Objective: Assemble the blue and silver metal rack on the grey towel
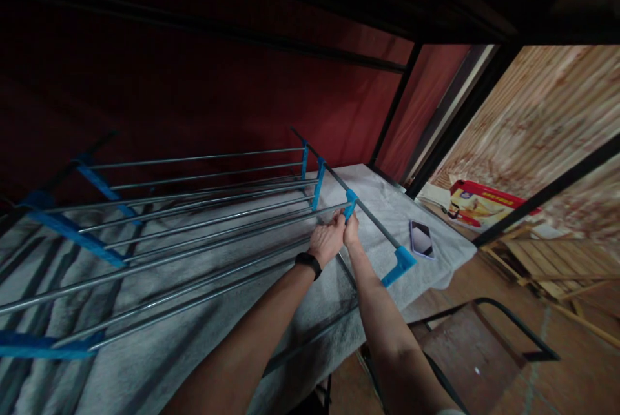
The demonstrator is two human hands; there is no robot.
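Observation:
A rack of grey metal rods with blue plastic brackets lies across the grey blanket [382,192]. My left hand [327,239], with a black band on its wrist, closes around the end of a metal rod [271,228]. Against it, my right hand [352,230] grips a blue bracket [351,199] where that rod meets it. The fingertips partly hide each other and the joint. This bracket sits on a dark side bar [378,222], between two more blue brackets farther back and a blue corner piece [400,265] nearer me.
A phone [421,239] lies on the blanket right of my hands. Beyond the edge are a chair [475,350], wooden slatted furniture [557,260] and a red box [489,205]. Dark metal posts [465,118] and a red wall [217,92] enclose the back.

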